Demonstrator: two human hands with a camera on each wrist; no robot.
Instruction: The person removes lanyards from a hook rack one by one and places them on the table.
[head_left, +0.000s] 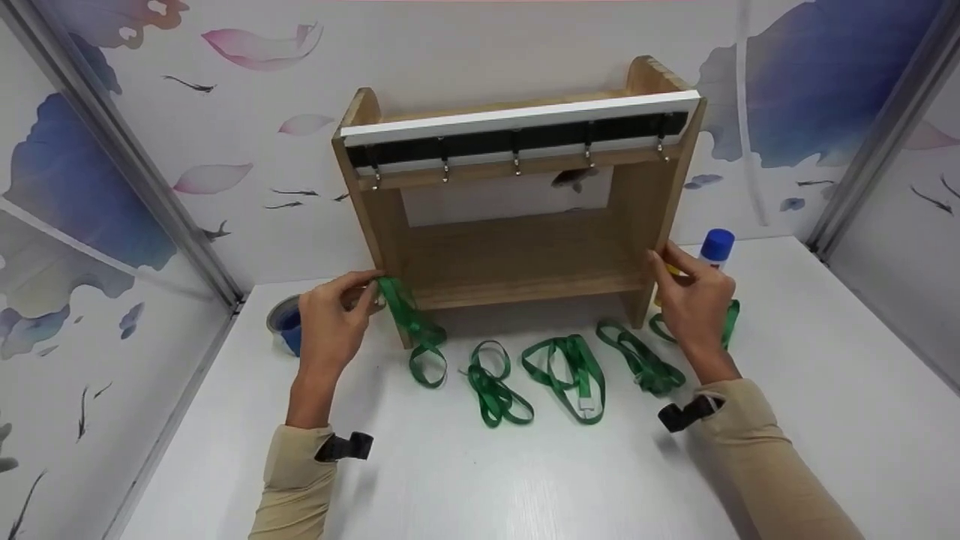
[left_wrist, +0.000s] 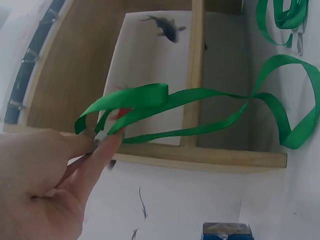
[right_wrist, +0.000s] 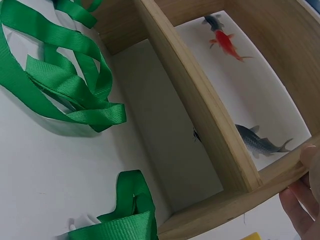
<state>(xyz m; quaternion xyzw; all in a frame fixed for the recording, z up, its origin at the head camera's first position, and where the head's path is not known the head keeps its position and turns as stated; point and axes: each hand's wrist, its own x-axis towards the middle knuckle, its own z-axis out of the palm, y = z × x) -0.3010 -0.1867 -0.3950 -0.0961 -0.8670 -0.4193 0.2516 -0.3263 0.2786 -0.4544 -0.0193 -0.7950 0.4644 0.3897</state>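
Note:
My left hand (head_left: 334, 322) pinches one end of a green lanyard (head_left: 405, 311) beside the lower left side of a wooden shelf (head_left: 517, 247). In the left wrist view a small pale clip (left_wrist: 101, 137) shows at the fingertips, and the strap's looped end trails past the side panel toward the table. On the opposite side, my right hand (head_left: 694, 300) grips the front edge of the right side panel (head_left: 667, 210) between thumb and fingers. More green lanyards (head_left: 562, 375) lie folded on the table before the shelf, one of them partly hidden by the right wrist.
A white-and-black strip (head_left: 517, 139) with several small metal hooks (head_left: 517, 165) runs across the shelf's upper front. A roll of tape (head_left: 285, 322) lies left of the left hand. A blue-capped bottle (head_left: 716, 247) stands behind the right hand. Printed white walls (head_left: 465, 45) enclose the white table (head_left: 480, 480).

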